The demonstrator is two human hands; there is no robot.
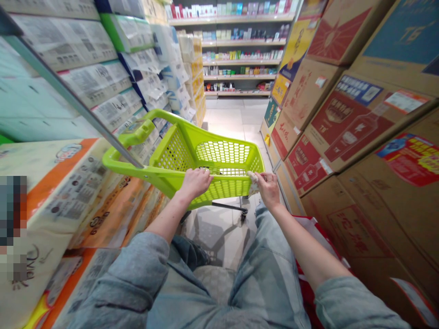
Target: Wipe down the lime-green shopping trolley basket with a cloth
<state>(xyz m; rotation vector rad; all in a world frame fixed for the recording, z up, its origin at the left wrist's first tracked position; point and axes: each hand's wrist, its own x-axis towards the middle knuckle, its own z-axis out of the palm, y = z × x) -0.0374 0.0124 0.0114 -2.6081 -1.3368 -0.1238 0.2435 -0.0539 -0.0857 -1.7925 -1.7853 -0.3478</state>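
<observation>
A lime-green plastic shopping cart (222, 186) with perforated basket walls stands sideways in front of me. My left hand (198, 182) is closed over the near rim of its basket. Farther right, my right hand (268, 186) pinches a crumpled pale cloth (253, 182) with a speckled pattern. That cloth lies against the basket's right near corner. A grey metal pole (78, 103) rises from the cart's handle end toward the upper left. Below the basket, a black caster wheel (243, 214) rests on the floor.
Stacked packs of tissue paper (113, 82) line the left side. Printed cardboard cartons (346, 123) are piled high on the right. Shelves of small boxed goods (240, 41) stand at the aisle's far end, beyond the tiled floor (233, 119). Something red (305, 274) sits beside my right leg.
</observation>
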